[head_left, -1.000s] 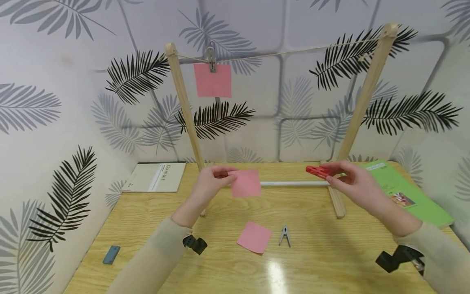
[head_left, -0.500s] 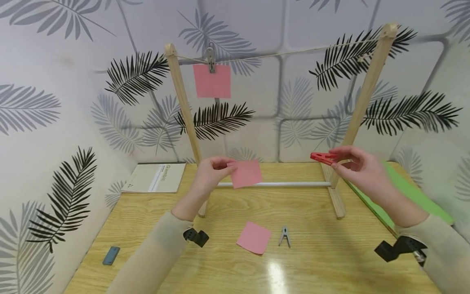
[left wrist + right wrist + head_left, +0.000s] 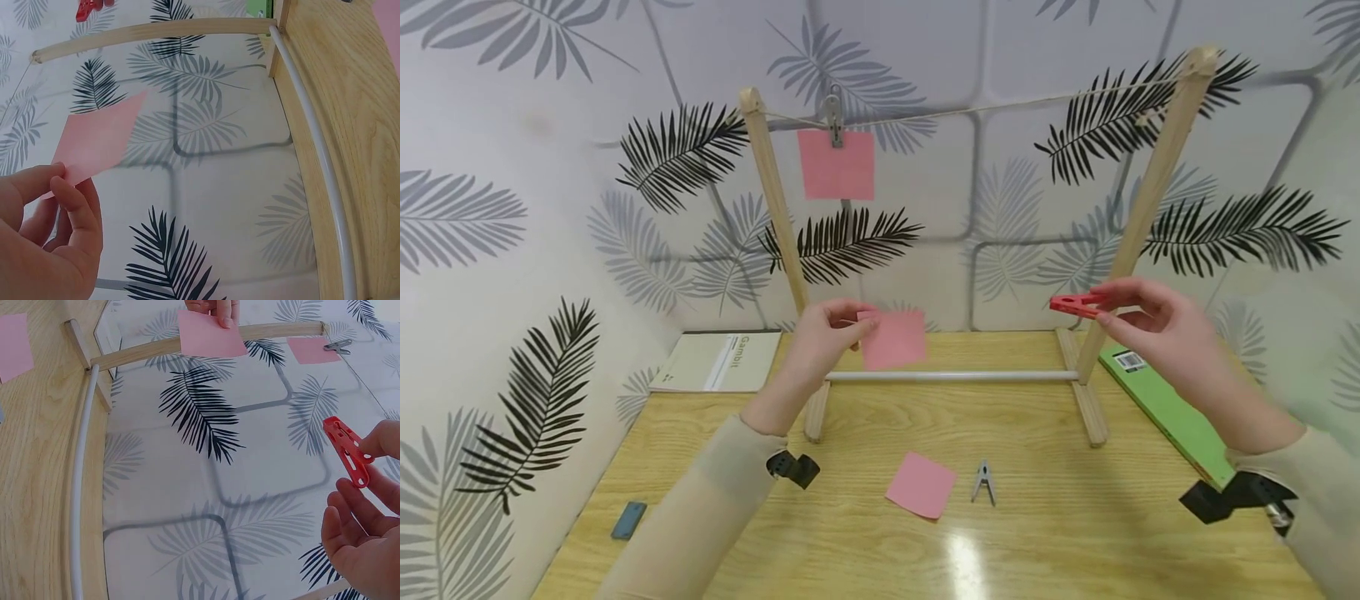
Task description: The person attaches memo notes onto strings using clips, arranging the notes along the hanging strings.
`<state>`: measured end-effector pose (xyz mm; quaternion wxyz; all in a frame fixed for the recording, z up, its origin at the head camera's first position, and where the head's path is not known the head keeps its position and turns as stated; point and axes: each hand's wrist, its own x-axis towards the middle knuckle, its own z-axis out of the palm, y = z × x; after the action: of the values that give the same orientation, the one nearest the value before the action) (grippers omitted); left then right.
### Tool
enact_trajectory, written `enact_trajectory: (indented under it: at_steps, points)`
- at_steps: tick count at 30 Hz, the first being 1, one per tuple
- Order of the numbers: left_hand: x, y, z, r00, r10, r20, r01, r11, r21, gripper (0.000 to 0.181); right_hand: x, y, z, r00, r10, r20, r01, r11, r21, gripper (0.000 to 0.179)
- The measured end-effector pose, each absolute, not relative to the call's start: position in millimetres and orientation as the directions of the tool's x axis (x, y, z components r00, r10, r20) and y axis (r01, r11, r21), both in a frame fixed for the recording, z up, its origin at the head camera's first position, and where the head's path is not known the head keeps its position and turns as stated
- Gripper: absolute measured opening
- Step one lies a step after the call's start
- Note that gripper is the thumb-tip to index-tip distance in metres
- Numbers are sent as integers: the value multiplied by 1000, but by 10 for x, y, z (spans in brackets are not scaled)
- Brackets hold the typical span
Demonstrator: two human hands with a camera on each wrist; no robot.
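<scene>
My left hand (image 3: 820, 342) pinches a pink paper square (image 3: 895, 340) by its left upper corner, thumb and fingertips on it; the left wrist view shows the same paper (image 3: 100, 140) tilted. In my right hand (image 3: 1165, 325) a red clothespin (image 3: 1075, 305) is pinched between thumb and fingers; its shape shows well in the right wrist view, where the clothespin (image 3: 345, 450) points away from the fingers. Above, a string (image 3: 970, 108) runs between two wooden posts. From it hangs another pink paper (image 3: 837, 173), held by a grey clothespin (image 3: 834, 121) near the left post.
On the table lie a third pink paper (image 3: 921, 486) and a grey clothespin (image 3: 983, 483). A white rod (image 3: 955, 377) joins the stand's feet. A green book (image 3: 1165, 408) lies at the right, a beige notebook (image 3: 718, 361) at the back left, a small blue object (image 3: 628, 520) at the front left.
Both hands have risen, the left with the pink paper and the right with the red clothespin. The right hand has also shifted a little to the right.
</scene>
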<state>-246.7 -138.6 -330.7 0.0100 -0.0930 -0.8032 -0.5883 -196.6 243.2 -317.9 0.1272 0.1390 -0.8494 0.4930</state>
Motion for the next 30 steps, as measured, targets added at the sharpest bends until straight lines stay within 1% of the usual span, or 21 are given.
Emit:
enact_trajectory:
  at_steps: [5, 10, 15, 18, 22, 25, 30]
  points:
    - [-2470, -1362, -3238, -981, 135, 141, 168, 217, 962, 24, -1985, 2406, -3057, -931, -84, 357, -348, 502, -792, 33]
    - [-2461, -1335, -3158, -977, 145, 157, 181, 176, 967, 23, -2014, 2344, -2934, -935, -73, 348, -333, 525, -783, 35]
    - [-2478, -1301, -3055, -973, 142, 182, 199, 120, 973, 24, -2044, 2235, -2789, -926, -74, 370, -348, 545, -763, 36]
    - [-2498, -1292, -2994, -970, 126, 209, 227, 153, 962, 23, -2067, 2166, -2697, -915, -83, 395, -375, 540, -753, 36]
    - [-2516, -1281, -2930, -964, 122, 237, 258, 201, 945, 24, -2090, 2104, -2604, -897, -98, 431, -420, 495, -761, 35]
    - [-2519, -1271, -2895, -959, 125, 253, 274, 201, 940, 24, -2099, 2080, -2569, -888, -105, 447, -443, 451, -774, 34]
    - [-2522, -1241, -2851, -959, 112, 261, 279, 201, 939, 23, -2099, 2063, -2534, -880, -82, 467, -452, 440, -776, 34]
